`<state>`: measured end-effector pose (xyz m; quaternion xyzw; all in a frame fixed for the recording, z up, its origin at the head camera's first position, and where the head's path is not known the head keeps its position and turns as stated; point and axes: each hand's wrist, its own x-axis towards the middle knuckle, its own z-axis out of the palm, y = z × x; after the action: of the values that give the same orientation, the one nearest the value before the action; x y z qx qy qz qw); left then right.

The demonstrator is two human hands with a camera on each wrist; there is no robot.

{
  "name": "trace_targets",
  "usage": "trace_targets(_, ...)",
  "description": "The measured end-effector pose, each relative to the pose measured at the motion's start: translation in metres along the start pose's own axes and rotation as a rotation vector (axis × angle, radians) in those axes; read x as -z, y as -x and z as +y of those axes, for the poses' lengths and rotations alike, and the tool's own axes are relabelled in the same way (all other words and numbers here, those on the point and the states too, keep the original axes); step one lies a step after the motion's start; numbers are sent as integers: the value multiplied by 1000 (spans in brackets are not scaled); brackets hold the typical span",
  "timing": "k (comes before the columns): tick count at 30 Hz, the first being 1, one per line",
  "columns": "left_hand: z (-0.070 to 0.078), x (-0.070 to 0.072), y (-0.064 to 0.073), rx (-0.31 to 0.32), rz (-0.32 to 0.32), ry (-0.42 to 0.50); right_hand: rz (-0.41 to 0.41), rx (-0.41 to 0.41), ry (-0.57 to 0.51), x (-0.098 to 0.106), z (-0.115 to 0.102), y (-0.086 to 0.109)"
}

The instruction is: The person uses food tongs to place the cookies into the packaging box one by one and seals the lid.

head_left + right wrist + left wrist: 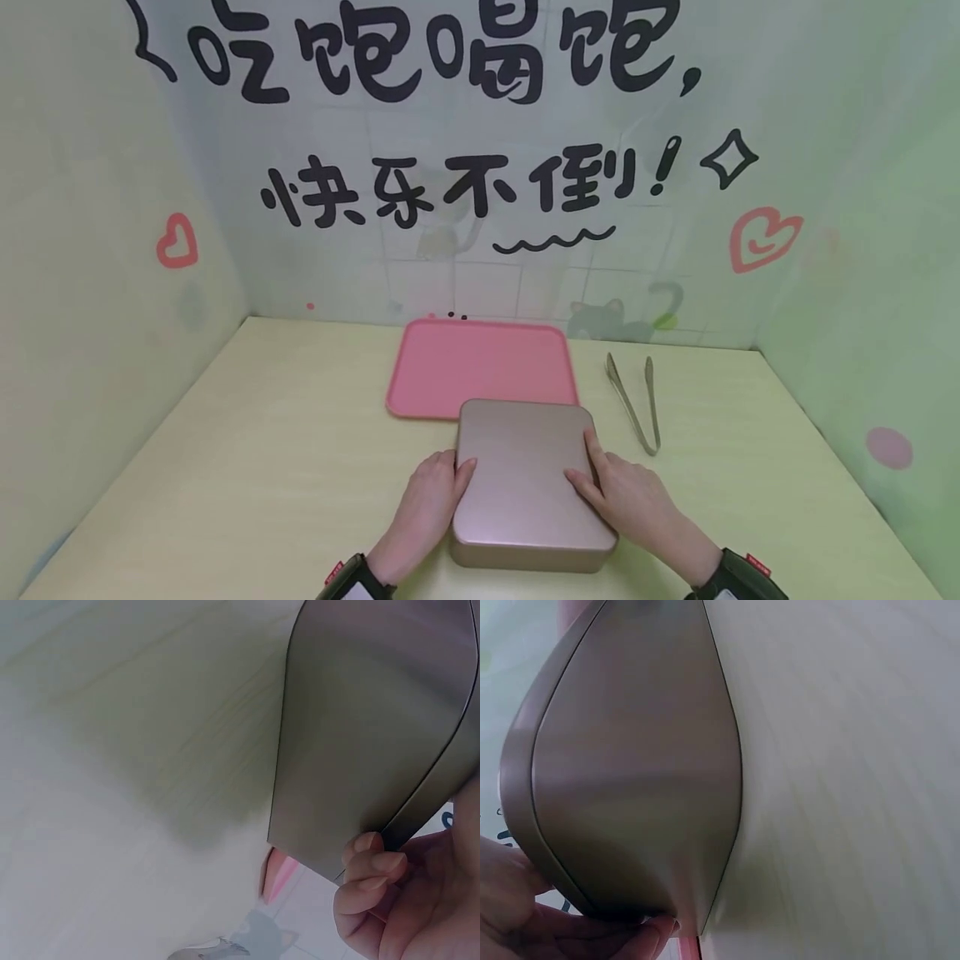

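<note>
A rose-gold metal tin box (528,483) with rounded corners lies flat at the front of the table, its lid closed. My left hand (433,490) holds its left side, thumb on the lid's edge and fingers down the side wall. Across from it, my right hand (633,493) grips the right side, with thumb and index finger over the top edge. In the left wrist view the fingertips (656,934) press the side wall near the lid's seam. Curled fingertips (367,862) touch the wall just under the lid in the right wrist view.
A pink tray (487,367) lies behind the box, its front edge partly hidden by it. Metal tongs (654,408) rest spread apart to the right of the tray. Printed walls enclose the pale wooden table (262,467) at the back and both sides.
</note>
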<state>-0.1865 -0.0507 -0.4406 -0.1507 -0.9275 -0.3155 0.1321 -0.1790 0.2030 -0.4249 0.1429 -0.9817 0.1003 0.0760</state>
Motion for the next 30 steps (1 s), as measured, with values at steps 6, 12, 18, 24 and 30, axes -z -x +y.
trace_targets(6,-1,-1,-1,23,-51,17,20,3,3,-4,0,3)
trace_targets(12,-7,-3,-3,41,-38,15,45,34,9,-9,0,-4)
trace_targets(18,-12,-4,-9,28,-53,-54,40,35,4,-15,1,-12)
trace_targets(24,-13,-1,-15,6,-106,-88,-6,-5,-37,-15,2,-15)
trace_targets(30,-15,10,-24,8,-207,-33,-4,-41,-64,3,8,-23)
